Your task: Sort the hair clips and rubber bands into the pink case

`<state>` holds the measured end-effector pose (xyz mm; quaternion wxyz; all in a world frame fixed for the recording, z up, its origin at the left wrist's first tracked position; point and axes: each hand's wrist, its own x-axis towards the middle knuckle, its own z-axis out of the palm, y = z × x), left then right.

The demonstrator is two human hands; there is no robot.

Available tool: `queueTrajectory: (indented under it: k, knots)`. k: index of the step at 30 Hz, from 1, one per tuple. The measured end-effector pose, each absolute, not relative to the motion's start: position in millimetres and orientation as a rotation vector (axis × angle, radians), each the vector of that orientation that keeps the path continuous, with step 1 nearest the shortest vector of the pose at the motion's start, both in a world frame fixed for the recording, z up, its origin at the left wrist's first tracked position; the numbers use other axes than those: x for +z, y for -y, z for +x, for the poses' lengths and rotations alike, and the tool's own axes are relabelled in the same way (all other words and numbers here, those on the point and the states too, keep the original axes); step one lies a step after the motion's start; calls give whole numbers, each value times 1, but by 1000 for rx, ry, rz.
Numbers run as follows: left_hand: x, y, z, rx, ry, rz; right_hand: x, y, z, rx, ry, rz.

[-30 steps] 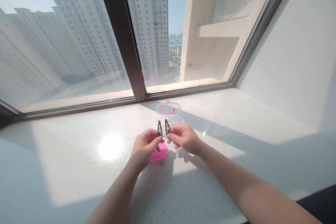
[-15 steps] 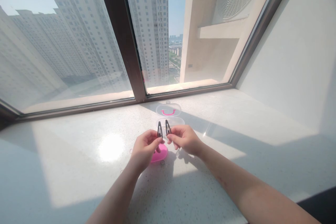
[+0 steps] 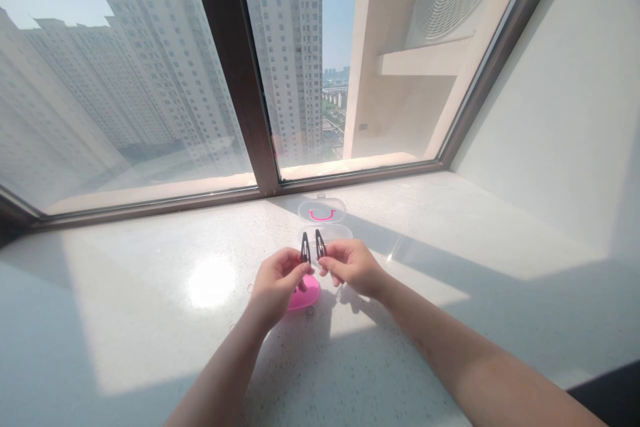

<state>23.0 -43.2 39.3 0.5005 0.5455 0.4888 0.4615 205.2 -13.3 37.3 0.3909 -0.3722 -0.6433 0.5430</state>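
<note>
Two hands meet at frame centre: the left hand [image 3: 274, 280] pinches the left hair clip [image 3: 305, 248], the right hand [image 3: 353, 265] pinches the right hair clip [image 3: 321, 243], both upright above a pink case half [image 3: 306, 293] on the windowsill [image 3: 150, 320].

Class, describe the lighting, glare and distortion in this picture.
Head view: hard sunlight casts sharp arm shadows on the white speckled stone sill; glare patch beside the left hand; dark window frame bows from lens distortion; black metal hair clips sharp.
</note>
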Motion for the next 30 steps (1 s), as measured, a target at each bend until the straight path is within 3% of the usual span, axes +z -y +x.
queueTrajectory:
  k: [30]
  knots:
    - [43, 45, 24, 1193, -1208, 1269, 34, 13, 205, 1450, 1554, -899]
